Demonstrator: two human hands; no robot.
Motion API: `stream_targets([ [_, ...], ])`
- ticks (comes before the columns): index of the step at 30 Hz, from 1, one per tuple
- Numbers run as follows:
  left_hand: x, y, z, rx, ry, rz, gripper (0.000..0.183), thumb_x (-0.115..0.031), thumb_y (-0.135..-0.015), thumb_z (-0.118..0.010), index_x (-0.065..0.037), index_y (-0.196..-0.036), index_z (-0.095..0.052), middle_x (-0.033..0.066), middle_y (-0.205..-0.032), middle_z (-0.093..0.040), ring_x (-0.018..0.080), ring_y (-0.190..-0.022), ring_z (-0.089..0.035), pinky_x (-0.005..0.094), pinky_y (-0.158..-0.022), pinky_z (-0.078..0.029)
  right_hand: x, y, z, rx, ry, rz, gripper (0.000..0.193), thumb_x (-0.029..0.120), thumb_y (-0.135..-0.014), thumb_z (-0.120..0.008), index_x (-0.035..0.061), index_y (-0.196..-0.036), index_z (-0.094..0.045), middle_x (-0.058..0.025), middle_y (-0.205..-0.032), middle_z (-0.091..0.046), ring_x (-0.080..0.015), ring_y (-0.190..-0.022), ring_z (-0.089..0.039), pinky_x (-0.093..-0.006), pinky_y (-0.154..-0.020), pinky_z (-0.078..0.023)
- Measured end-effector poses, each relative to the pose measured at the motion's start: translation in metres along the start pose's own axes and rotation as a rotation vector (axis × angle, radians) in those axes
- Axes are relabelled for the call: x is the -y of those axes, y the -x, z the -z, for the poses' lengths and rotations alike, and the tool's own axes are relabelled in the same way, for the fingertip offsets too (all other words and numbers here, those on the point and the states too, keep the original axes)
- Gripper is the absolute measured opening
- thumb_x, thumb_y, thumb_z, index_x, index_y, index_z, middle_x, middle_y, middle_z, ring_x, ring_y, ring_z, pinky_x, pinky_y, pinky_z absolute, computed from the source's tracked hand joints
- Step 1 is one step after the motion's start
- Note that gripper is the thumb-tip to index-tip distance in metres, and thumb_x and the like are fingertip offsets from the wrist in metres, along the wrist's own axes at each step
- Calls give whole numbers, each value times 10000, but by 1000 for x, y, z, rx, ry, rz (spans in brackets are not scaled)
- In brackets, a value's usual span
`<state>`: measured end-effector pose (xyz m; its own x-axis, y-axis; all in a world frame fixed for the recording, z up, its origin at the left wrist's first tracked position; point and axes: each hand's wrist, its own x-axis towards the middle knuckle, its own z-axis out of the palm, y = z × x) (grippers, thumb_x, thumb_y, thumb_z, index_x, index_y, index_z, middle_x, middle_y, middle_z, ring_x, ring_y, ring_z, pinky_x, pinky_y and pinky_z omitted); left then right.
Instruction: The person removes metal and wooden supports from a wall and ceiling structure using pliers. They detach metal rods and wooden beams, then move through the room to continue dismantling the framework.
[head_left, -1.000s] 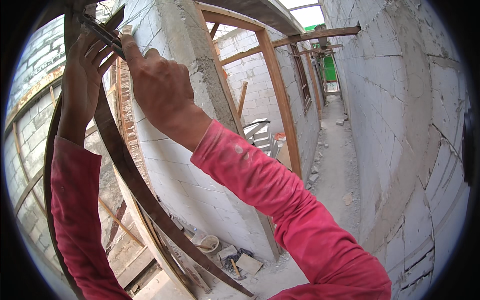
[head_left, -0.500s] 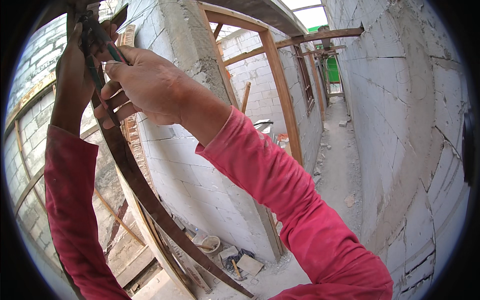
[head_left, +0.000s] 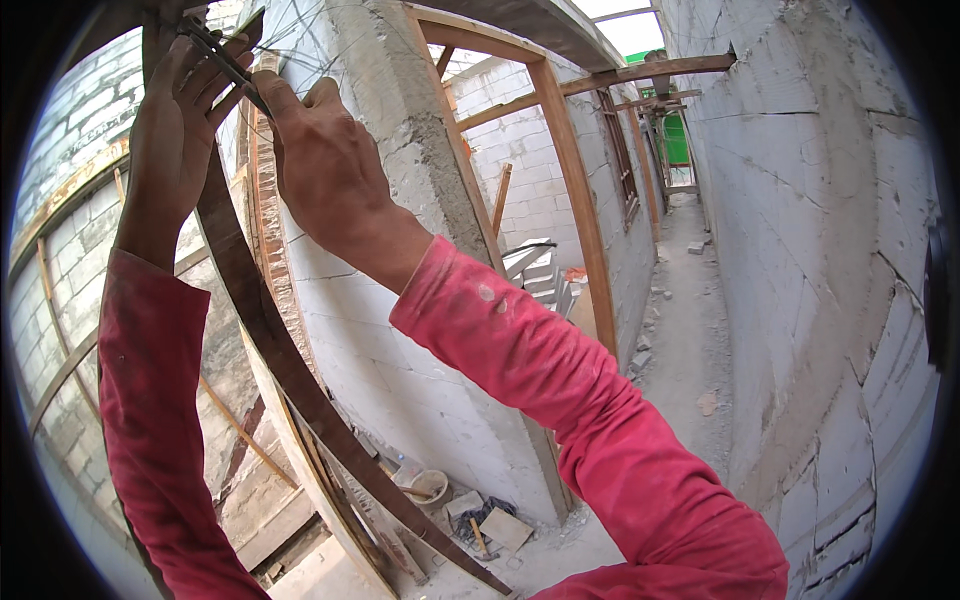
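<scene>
Up at the top left, my right hand (head_left: pixel 330 165) is closed around the handles of a pair of dark pliers (head_left: pixel 217 52). Their head points up and left, toward the top of a tall dark wooden post (head_left: pixel 262 320). My left hand (head_left: pixel 172 130) is raised beside that post, fingers stretched out and apart behind the pliers; its fingertips lie close to the tool. Thin wires (head_left: pixel 318 38) stick out near the concrete column right of my hands. What the plier jaws touch is too small to make out.
A grey concrete column (head_left: pixel 385 110) and white block wall (head_left: pixel 370 370) stand right of the post. Beyond are a wooden door frame (head_left: pixel 575 190) and a narrow passage (head_left: pixel 690 300). Below lie a bucket (head_left: pixel 430 486), a hammer (head_left: pixel 482 540) and a flat tile (head_left: pixel 506 528).
My right hand has turned and closed around the plier handles, which were spread apart with fingers loose before. The pliers now slant more, and my left fingers have straightened. The view shifted slightly.
</scene>
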<state>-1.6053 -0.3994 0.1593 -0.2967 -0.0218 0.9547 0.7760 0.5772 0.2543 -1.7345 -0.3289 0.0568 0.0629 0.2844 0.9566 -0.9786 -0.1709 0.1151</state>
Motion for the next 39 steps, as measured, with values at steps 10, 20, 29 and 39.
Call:
stream_targets([
  [10, 2, 10, -34, -108, -199, -34, 485, -331, -979, -655, 7, -1283, -487, 160, -1217, -607, 245, -1154, -621, 365, -993, -482, 7, -15, 23, 392, -671, -272, 388, 182, -1043, -520, 53, -1409, -513, -149, -875, -677, -256, -817, -741, -407, -758, -598],
  [20, 4, 8, -32, -178, -353, -39, 513, -318, -931, -707, 53, -1195, -471, 142, -1137, -569, 217, -1087, -629, 363, -951, -530, -21, -20, 26, 701, -1287, -448, 482, 205, -1093, -410, 58, -1539, -304, -213, -1076, -714, -305, -1035, -715, -472, -921, -596],
  [29, -5, 14, -32, -176, -349, -67, 437, -275, -924, -668, 27, -1199, -511, 133, -1146, -585, 228, -1085, -631, 362, -926, -527, -14, -23, 21, 685, -1231, -446, 496, 221, -1076, -474, 86, -1534, -338, -115, -1032, -646, -221, -910, -684, -402, -809, -594],
  [39, -15, 4, -61, -367, -189, 178, 390, -410, -958, -645, -43, -1060, -563, 37, -913, -562, 121, -765, -585, 300, -697, -502, 11, 21, -24, 114, -37, 34, 757, 41, -915, -576, 43, -1567, -190, -228, -978, -527, -358, -689, -614, -428, -612, -541],
])
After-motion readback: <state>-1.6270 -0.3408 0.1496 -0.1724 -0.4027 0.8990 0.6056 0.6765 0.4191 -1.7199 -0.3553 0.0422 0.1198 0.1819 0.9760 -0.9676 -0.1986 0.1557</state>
